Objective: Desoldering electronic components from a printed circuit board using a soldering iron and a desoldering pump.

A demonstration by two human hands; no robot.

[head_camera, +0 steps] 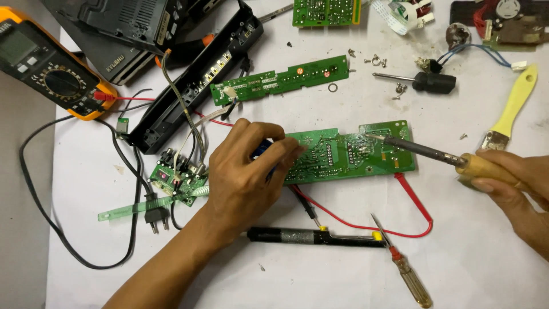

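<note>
Solder work filled the middle of the head view. The left hand [243, 174] came in from the lower left and pressed its curled fingers onto the left end of the long green circuit board [349, 154], which lay flat on the white table cover [320, 274] at frame centre; a blue part showed under the fingers, though whether it was gripped could not be told. The right hand [514, 183], at the right edge, was closed around the wooden handle of the soldering iron [426, 151], and the dark shaft slanted up and left so its tip touched the board's upper right part.

Just below the board lay a black desoldering pump [314, 236] with a yellow button, and to its right a screwdriver [409, 269] with a clear amber handle. A red lead [400, 229] looped between them.

At the upper left sat an orange-and-black multimeter [48, 63] with a grey rectangular display and a round dial (its markings too small to make out). A narrow green board [280, 79] lay above centre, beside a long black casing [194, 86]. A small board with sockets [177, 174] sat left of the wrist, near a black mains plug [153, 213]. A yellow-handled brush [512, 109] rested at the right, and a black-handled tool [426, 81] lay among loose screws near the top.
</note>
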